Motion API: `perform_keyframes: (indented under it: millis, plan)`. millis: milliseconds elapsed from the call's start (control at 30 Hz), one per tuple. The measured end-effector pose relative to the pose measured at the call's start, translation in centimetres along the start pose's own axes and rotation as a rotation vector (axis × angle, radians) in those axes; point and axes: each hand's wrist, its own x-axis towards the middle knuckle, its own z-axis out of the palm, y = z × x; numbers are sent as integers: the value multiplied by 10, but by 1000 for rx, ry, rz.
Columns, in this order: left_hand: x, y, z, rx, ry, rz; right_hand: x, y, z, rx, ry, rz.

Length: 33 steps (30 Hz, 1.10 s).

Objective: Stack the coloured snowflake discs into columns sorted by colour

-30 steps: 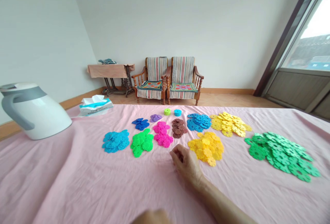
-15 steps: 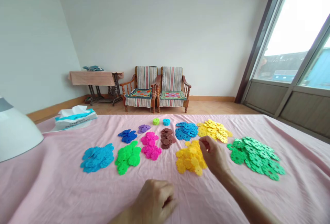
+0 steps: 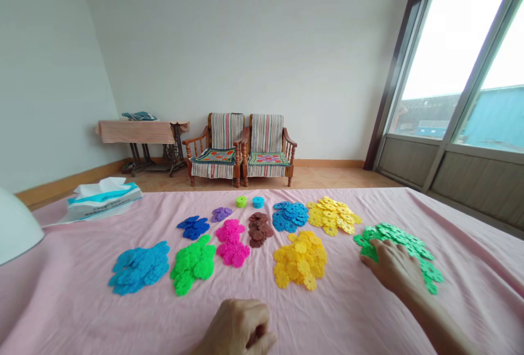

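Note:
My right hand (image 3: 395,265) lies over the near-left side of a pile of dark green snowflake discs (image 3: 409,240), fingers spread and pointing away from me. Its palm covers part of the pile. Low in the middle, my left hand (image 3: 241,325) rests closed above the pink cloth; whatever its curled fingers hold, if anything, is hidden. Left of my right hand are a near pile of yellow snowflake discs (image 3: 301,259) and a farther yellow pile (image 3: 332,215). Beside the farther one lies a pile of blue discs (image 3: 290,216).
Further left lie brown (image 3: 259,229), pink (image 3: 232,243), light green (image 3: 193,265), light blue (image 3: 139,268), dark blue (image 3: 194,228) and purple discs (image 3: 221,214). Two short stacks, lime (image 3: 241,202) and blue (image 3: 258,202), stand at the back. A tissue pack (image 3: 104,199) sits at left.
My right hand has moved right, from the near yellow pile onto the dark green one, and its fingers have opened out. My left hand stays closed. The view has shifted slightly.

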Motion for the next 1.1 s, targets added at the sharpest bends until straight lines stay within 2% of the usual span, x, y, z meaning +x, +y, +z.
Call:
perform_keyframes:
  millis: [167, 367, 667, 1100]
  plan:
    - [-1, 2, -3, -9, -9, -1, 8, 11, 9, 37, -25, -18]
    - [-2, 5, -7, -36, -49, -31, 14, 20, 11, 218, -76, -133]
    - [-1, 4, -8, -43, -78, -46, 8, 12, -2, 459, -76, -200]
    - [1, -2, -6, -91, -114, -51, 11, 12, 2, 575, -91, -219]
